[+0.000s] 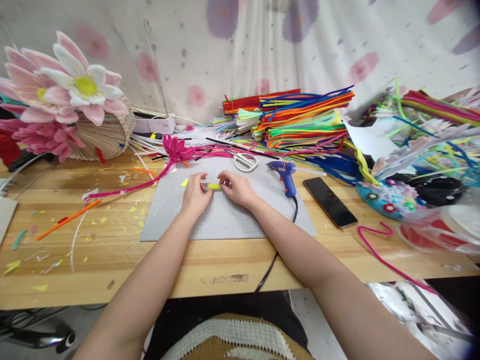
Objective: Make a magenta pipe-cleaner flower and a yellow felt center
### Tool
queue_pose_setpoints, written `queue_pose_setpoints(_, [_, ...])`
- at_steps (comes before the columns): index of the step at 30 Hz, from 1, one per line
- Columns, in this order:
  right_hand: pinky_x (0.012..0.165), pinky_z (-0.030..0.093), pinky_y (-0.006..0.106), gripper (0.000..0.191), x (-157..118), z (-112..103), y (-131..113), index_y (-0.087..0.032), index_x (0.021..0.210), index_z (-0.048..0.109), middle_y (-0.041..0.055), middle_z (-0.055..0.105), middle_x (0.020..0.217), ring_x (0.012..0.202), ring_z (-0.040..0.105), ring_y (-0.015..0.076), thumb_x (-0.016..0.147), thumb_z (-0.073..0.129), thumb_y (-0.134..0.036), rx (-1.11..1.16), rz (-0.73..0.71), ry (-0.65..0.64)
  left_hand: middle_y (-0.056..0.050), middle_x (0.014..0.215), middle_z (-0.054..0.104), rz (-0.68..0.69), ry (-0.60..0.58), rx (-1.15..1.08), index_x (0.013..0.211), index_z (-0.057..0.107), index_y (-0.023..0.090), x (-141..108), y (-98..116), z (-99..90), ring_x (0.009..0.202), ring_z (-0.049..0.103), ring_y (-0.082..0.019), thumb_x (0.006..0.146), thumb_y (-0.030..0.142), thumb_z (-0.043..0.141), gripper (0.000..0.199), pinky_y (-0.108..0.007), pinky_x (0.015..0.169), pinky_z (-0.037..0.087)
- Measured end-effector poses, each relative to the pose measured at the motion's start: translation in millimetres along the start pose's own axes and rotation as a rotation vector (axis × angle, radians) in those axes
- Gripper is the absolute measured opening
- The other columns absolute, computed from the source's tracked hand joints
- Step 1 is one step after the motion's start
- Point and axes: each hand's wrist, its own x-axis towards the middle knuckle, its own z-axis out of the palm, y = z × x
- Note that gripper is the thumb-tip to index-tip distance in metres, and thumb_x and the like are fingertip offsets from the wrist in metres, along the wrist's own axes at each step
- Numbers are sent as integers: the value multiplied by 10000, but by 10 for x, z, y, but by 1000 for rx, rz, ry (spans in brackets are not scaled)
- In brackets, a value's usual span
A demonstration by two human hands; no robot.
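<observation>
Between my two hands, just above the grey cutting mat point(232, 220), is a small yellow strip point(214, 186). My left hand point(195, 194) has thumb and fingers closed at its left end. The right end is pinched by my right hand point(235, 187). Part of the strip is hidden by my fingers, so its material is hard to make out. A small yellow scrap point(184, 183) lies on the mat left of my left hand. Behind my hands lie white-handled scissors point(245, 161), and a blue glue gun point(284, 176) lies to their right.
A pink pipe-cleaner flower point(176, 150) with a long stem lies at left. Orange strips and yellow scraps litter the wood table point(112, 240). Pipe-cleaner bundles point(303, 120) are stacked behind. A phone point(330, 201) lies right; the glue gun's cord point(277, 252) hangs over the front edge.
</observation>
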Motion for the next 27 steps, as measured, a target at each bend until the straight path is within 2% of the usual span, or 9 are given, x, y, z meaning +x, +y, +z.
queue_pose_setpoints(3, [660,400,237,289,-7,-9,-9,-203,985,532,-6,646,814,705,555,123,718,479,-106,-9,-10,-22,-38,1026,575,36,-27,11,1097,501,207,3,2,-6,694,520,-113,653,119,580,460,-286,767,445])
queue_pose_setpoints(8, [675,411,239,317,-27,-33,-32,-192,1009,515,4,636,847,684,546,111,704,480,-112,45,-34,-53,-11,837,634,-28,-94,-4,1099,515,214,4,9,-1,702,547,-135,705,143,543,401,-282,728,441])
queue_pose_setpoints(12, [728,425,252,431,-35,-12,-37,-180,1096,466,45,603,1011,726,547,108,673,534,-135,109,-82,-88,-15,841,643,-51,-92,-15,1091,509,210,4,24,1,709,562,-137,704,149,551,395,-280,719,440])
queue_pose_setpoints(19, [712,419,252,458,-13,27,-52,-177,1155,454,78,550,1136,675,509,96,706,538,-136,62,-94,-49,-13,841,649,-59,-105,-35,1072,526,219,7,46,-17,713,578,-139,699,156,561,380,-278,715,442])
queue_pose_setpoints(21, [707,412,246,436,-4,21,-58,-183,1143,472,63,579,1091,673,511,97,715,536,-127,63,-93,-77,-9,838,651,-59,-114,-52,1072,525,218,8,46,-18,711,578,-138,699,156,562,380,-277,711,441])
queue_pose_setpoints(25, [673,390,230,293,15,25,-59,-189,1039,531,9,634,828,662,521,106,751,524,-132,53,-16,-91,-8,847,657,-66,-119,-53,1083,517,213,11,37,-10,705,571,-133,699,162,567,390,-277,717,440])
queue_pose_setpoints(27, [654,381,224,275,21,31,-56,-187,1018,536,5,634,808,657,523,104,751,527,-128,50,5,-77,-12,874,657,-63,-110,-43,1090,515,210,13,32,-6,704,563,-131,696,166,573,401,-276,721,441])
